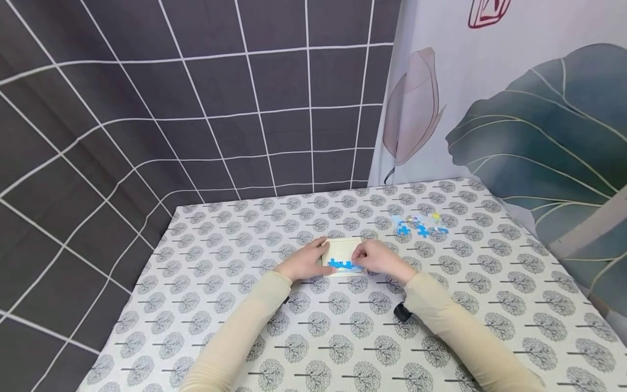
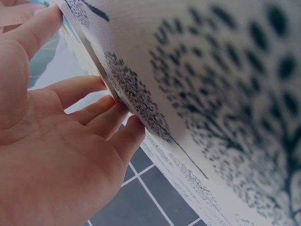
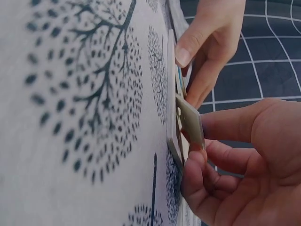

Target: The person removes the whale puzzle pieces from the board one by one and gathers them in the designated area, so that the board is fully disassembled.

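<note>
A pale puzzle tray (image 1: 343, 247) lies on the patterned cloth, with blue jigsaw pieces (image 1: 338, 264) along its near side. My left hand (image 1: 305, 262) rests against the tray's left end, its fingers fairly straight along the edge and its thumb at the near corner. Over the right part of the tray, my right hand (image 1: 379, 257) pinches a puzzle piece (image 3: 191, 121) between thumb and fingers. That piece stands tilted in the right wrist view, its pale back showing and its lower edge close to the tray.
Several loose puzzle pieces (image 1: 421, 230), mostly blue with a yellow one, lie beyond the tray to the right. The tree-print cloth (image 1: 235, 321) covers the table. A dark gridded curtain (image 1: 220, 87) hangs at the back and left, a floral one (image 1: 490, 109) at the right.
</note>
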`<state>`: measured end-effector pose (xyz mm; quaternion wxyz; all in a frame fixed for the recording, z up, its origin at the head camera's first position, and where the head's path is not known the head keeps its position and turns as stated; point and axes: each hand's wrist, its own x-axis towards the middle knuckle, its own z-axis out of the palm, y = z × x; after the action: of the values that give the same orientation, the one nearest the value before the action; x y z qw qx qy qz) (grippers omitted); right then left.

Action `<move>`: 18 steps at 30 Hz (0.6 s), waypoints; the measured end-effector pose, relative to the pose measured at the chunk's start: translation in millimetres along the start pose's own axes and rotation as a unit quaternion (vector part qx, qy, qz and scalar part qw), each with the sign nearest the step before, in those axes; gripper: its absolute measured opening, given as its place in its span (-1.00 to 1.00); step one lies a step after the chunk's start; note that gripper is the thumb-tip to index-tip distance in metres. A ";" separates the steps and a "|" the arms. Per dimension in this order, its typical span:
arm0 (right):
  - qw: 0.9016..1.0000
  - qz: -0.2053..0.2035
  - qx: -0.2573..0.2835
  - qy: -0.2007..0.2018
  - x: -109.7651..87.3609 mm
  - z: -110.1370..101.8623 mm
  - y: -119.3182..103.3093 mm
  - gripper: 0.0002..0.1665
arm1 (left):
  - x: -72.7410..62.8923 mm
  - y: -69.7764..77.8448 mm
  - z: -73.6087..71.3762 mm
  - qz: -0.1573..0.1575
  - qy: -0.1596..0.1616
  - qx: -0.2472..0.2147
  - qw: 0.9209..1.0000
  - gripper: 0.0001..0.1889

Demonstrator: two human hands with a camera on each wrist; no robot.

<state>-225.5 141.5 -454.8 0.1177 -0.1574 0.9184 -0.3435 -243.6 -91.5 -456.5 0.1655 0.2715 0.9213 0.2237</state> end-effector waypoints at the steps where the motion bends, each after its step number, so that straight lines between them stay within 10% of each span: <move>1: 1.000 -0.003 0.002 -0.003 -0.1 -0.3 1.6 -0.91 | 0.1 0.1 0.1 -0.001 -0.001 0.001 1.000 -0.08; 18: 0.999 0.022 0.030 0.011 -3.3 2.7 3.0 -0.89 | 0.8 -0.3 0.4 -0.006 -0.003 0.006 1.000 -0.07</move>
<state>-222.2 143.2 -458.4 0.1196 -0.1302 0.9122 -0.3696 -244.3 -91.2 -457.2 0.1681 0.2674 0.9238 0.2163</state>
